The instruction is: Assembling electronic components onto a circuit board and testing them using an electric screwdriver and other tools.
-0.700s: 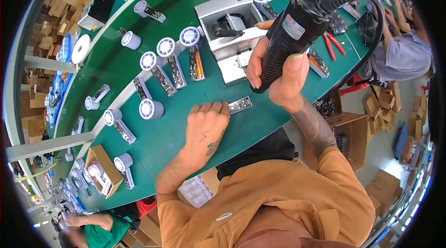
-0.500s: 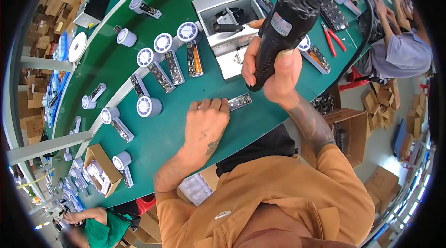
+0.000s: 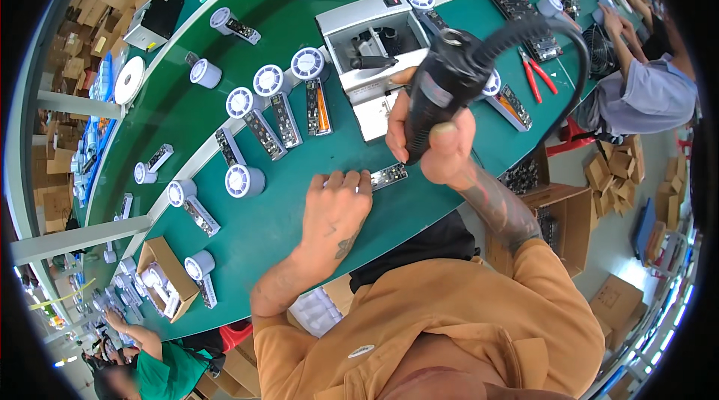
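Observation:
My right hand is wrapped round a black electric screwdriver, whose thick cable loops away to the right. The screwdriver's lower end points down beside the board; its tip is hidden. On the green bench, my left hand is closed over a small handheld fan whose open handle, with a bare circuit board, sticks out past the fingers. The fan's head is covered by that hand. Just beyond the screwdriver stands a grey screw feeder with an open top.
Several white fans with open handles, such as this fan, line the far side. Red-handled pliers and black trays lie to the right. A cardboard box stands at the left. Co-workers sit at both ends.
My right hand has brought the screwdriver down and slightly left, closer to the board. My left hand keeps its hold. The whole bench sits slightly lower in the picture.

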{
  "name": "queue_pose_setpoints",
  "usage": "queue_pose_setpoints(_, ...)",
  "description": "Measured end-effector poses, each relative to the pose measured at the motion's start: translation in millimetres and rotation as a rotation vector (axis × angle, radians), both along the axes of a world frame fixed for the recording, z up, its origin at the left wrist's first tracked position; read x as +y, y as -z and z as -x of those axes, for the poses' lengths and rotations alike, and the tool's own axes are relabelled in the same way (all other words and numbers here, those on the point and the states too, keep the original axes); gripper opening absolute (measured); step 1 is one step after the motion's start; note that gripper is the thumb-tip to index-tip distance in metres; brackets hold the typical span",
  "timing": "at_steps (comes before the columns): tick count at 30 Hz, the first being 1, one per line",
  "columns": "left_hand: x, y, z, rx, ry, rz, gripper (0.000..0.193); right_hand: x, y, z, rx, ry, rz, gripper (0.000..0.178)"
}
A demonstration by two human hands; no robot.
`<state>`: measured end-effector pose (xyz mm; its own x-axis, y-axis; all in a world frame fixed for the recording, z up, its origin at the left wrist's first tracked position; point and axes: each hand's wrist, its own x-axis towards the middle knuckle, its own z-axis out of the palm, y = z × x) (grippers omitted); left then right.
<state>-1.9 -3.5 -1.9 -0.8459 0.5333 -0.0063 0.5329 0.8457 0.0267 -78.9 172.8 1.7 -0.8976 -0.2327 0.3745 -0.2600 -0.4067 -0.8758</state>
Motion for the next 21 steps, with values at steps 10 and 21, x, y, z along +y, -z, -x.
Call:
queue_pose_setpoints(10,-1.0,0.1,0.1,0.013,-0.01,-0.031,0.03,8.4,-6.3,-3.3,-0.047,0.053,0.024,0.099)
queue_pose_setpoints(21,-2.3,1.1,-0.5,0.012,-0.007,-0.032,0.029,1.9,1.3,1.1,0.003,0.081,0.03,0.094)
